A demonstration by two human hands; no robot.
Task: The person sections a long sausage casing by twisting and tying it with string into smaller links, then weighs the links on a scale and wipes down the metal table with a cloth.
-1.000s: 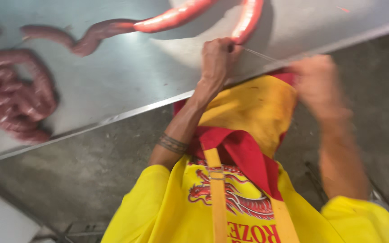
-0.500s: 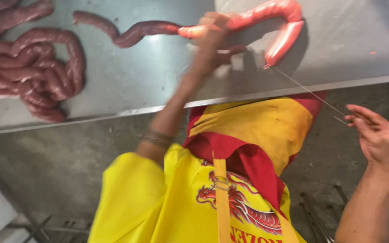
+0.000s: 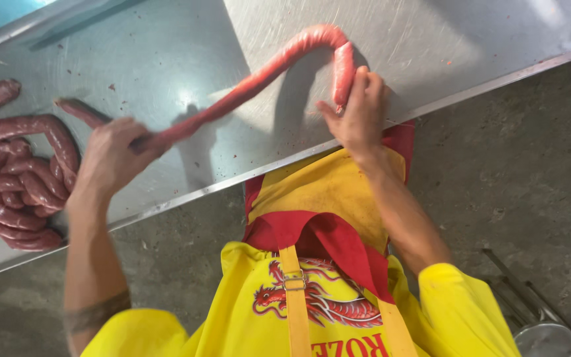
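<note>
A long reddish sausage rope (image 3: pixel 259 79) arches over the steel table (image 3: pixel 166 53). My left hand (image 3: pixel 110 158) is closed around it near its darker stretch, lifting it off the surface. My right hand (image 3: pixel 358 112) grips the rope's short end, which hangs down by the table's front edge. Further left, a coil of darker sausage (image 3: pixel 21 178) lies piled on the table. I wear a yellow shirt and a yellow and red apron (image 3: pixel 318 218).
The steel table's front edge (image 3: pixel 470 82) runs diagonally across the view. Below it is a grey concrete floor (image 3: pixel 517 172). A metal object (image 3: pixel 543 330) sits on the floor at the lower right.
My right hand came back from the lower right to the table and took hold of the sausage's end. My left hand slid left along the rope and raised it.
</note>
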